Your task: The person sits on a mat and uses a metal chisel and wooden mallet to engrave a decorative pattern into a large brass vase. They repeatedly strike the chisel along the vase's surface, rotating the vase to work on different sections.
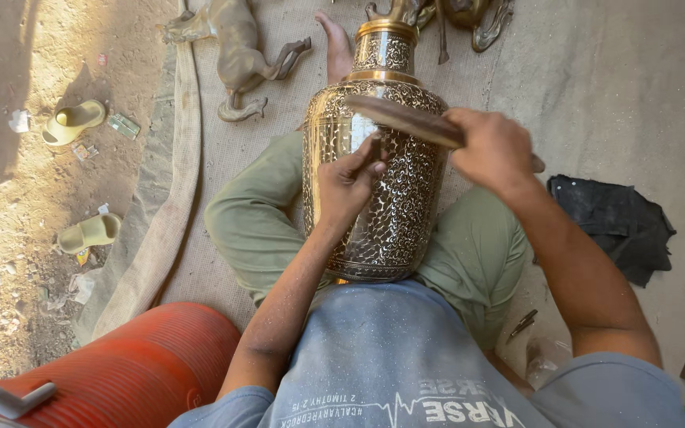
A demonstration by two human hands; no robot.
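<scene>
A tall brass vase [394, 214] with dense engraved patterns lies tilted between my crossed legs, its neck pointing away from me. My left hand [348, 184] presses against the vase's body and pinches a small thin tool with its fingertips. My right hand [495, 149] grips the handle of a flat wooden mallet [402, 119], whose blade lies across the vase's shoulder just above the left hand. My bare foot [336, 46] shows beside the vase's neck.
A brass animal figure [235, 49] lies on the burlap mat [200, 206] at the back left. More brass pieces [469, 16] sit behind the vase. A black cloth [616, 222] lies right, an orange ribbed container [136, 364] near left, sandals [73, 120] on the dirt.
</scene>
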